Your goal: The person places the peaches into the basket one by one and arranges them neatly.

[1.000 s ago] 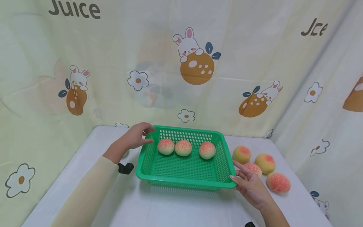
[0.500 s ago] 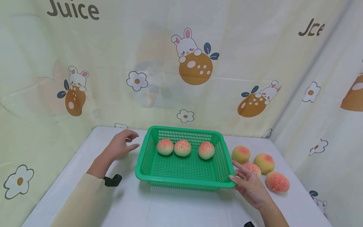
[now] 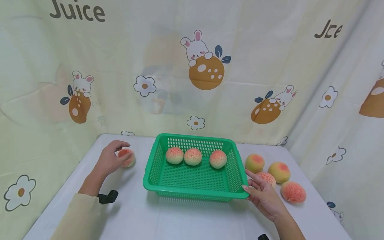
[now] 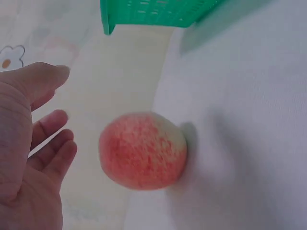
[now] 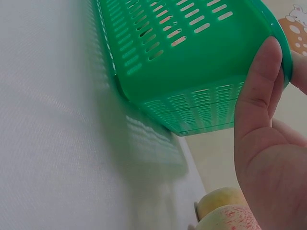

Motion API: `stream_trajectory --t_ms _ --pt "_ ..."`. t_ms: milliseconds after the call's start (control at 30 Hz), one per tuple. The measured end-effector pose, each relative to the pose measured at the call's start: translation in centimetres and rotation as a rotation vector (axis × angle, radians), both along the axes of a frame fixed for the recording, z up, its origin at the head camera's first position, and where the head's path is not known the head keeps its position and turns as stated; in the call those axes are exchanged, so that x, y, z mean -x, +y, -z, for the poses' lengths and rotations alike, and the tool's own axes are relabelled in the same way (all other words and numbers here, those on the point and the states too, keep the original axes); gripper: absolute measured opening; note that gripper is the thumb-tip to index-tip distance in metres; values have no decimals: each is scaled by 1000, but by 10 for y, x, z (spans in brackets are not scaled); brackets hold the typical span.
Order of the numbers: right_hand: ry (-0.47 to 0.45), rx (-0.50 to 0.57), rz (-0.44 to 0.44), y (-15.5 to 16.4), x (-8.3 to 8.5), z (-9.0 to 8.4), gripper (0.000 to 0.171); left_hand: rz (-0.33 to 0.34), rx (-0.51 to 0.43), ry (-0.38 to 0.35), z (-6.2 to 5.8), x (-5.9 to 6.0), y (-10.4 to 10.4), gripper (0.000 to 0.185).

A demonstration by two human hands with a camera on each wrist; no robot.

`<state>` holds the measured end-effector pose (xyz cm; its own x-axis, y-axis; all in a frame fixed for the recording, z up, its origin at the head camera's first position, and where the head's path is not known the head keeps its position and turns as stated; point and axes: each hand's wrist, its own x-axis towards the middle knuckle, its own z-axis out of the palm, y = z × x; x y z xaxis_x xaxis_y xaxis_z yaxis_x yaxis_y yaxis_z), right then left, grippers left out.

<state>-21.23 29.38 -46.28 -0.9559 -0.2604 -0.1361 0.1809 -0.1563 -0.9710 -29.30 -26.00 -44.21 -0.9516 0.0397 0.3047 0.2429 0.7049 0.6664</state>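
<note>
A green plastic basket (image 3: 192,191) with slotted walls stands mid-table in the head view. Three peaches, one of them (image 3: 218,159) near the right wall, sit inside it. My right hand (image 3: 264,198) grips the basket's right front corner; in the right wrist view the thumb (image 5: 261,72) lies on the rim, other fingers partly hidden behind it. At the left, my left hand (image 3: 112,158) hovers around a single peach (image 3: 128,158), fingers loosely bent. The left wrist view shows a gap between those fingers (image 4: 55,153) and the red-speckled peach (image 4: 143,151).
Several more peaches lie right of the basket: two yellowish ones, including a rear peach (image 3: 255,163), and speckled ones, including a front peach (image 3: 293,192). A printed curtain (image 3: 168,110) hangs behind the white table (image 3: 186,220).
My left hand has moved away from the basket's left rim, leftward to the single peach, which now shows between its fingers. The right hand and basket have stayed in place.
</note>
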Motion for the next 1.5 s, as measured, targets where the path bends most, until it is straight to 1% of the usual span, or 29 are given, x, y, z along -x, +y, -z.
stream_trajectory --t_ms 100,167,267,367,500,667,833,1000,1167,1500 --pt "4 -2 0 1 0 1 77 -12 -4 30 6 -1 -6 38" --pt "12 2 -6 1 0 1 77 -20 -1 20 10 0 -11 40" --pt "31 15 -23 1 -1 0 76 -23 -10 -46 17 1 -17 47" --pt "41 30 -36 0 -1 -1 75 -5 -39 -103 25 3 -21 52" --pt "29 32 -29 0 -2 -2 75 14 -112 -143 33 7 -24 58" --pt "25 32 -24 0 -2 -2 75 0 -184 -223 37 12 -23 67" --pt "34 40 -30 1 -2 0 75 -8 -191 -295 40 18 -23 71" --pt "44 54 -41 1 -3 -1 75 0 -200 -343 45 24 -27 75" --pt "53 61 -48 1 -3 -1 74 -4 -200 -358 46 24 -27 80" --pt "49 71 -54 2 -1 2 74 -41 -227 -372 49 18 -25 83"
